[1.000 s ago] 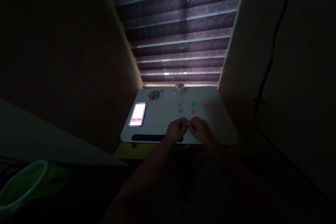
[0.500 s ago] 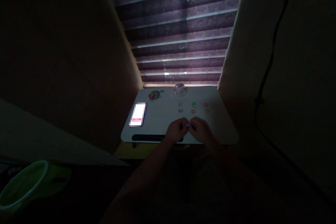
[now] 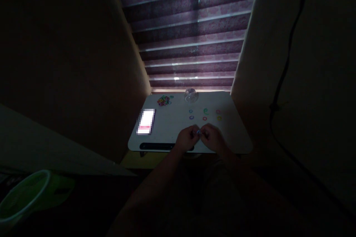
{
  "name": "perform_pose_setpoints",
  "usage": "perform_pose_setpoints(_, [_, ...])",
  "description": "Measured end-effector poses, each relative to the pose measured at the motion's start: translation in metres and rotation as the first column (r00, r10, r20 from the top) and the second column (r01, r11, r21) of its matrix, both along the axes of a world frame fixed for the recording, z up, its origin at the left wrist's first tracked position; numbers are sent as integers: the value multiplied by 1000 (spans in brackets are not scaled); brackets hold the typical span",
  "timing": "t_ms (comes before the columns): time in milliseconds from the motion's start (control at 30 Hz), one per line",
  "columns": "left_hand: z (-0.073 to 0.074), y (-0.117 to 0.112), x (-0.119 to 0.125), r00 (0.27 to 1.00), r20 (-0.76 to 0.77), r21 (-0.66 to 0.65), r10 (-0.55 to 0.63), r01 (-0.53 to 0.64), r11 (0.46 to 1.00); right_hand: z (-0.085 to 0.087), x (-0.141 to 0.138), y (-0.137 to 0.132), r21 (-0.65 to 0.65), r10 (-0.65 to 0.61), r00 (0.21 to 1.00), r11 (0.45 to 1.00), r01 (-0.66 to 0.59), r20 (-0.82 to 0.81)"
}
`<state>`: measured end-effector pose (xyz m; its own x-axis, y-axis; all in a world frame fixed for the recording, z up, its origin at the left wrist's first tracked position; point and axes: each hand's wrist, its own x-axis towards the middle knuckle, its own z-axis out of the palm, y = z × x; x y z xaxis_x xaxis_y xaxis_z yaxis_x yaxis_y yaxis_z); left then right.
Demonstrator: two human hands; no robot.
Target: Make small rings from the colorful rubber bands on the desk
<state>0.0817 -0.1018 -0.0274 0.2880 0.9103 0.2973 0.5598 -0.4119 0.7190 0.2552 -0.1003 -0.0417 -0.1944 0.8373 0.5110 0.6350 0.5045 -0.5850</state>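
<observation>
Small bluish band (image 3: 198, 132), pinched above the near part of the white table (image 3: 167, 133), a little right of the table's middle; too small and dim to tell its shape or stretch. Left hand (image 3: 187, 139) curled narrow, fingertips closed on the band's left end. Right hand (image 3: 213, 139) curled the same way, fingertips closed on the band's right end. Both wrists crossing the table's near rim.

On the table's right half, toward its far side, six loose rings lying apart in two short rows: blue ring (image 3: 190, 111), green ring (image 3: 205, 111) and pink ring (image 3: 217, 111) in the farther row; purple ring (image 3: 191, 117), red ring (image 3: 204, 118) and yellow ring (image 3: 219, 118) in the nearer.

At the table's far edge, near its middle, a clear rounded object (image 3: 191, 95). At the table's far left corner, a heap of mixed-colour bands (image 3: 163, 100). On the table's left part, a lit phone (image 3: 145, 121), lying flat. Along the table's near edge, left of centre, a dark slot (image 3: 154, 146).

Behind the table's far edge, a striped blind (image 3: 191, 44). Well off the table's near left corner, a green bowl (image 3: 25, 196).
</observation>
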Motion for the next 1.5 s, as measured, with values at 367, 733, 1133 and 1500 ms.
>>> perform_pose_setpoints(367, [1,0,0,1000,-6,4,-27,27,1000,1,-1,2,-15,-3,998,1000,4,61])
perform_pose_setpoints(733, [1,0,1,1000,3,-9,-27,27,1000,2,-2,2,-1,-15,996,1000,15,85])
perform_pose_setpoints(1133, [4,-2,2,1000,-5,0,10,-10,1000,2,0,0,-3,3,998,1000,-2,68])
perform_pose_setpoints(1500, [4,-3,2,1000,-14,-10,1,-1,1000,7,0,-3,13,2,997,1000,-3,83])
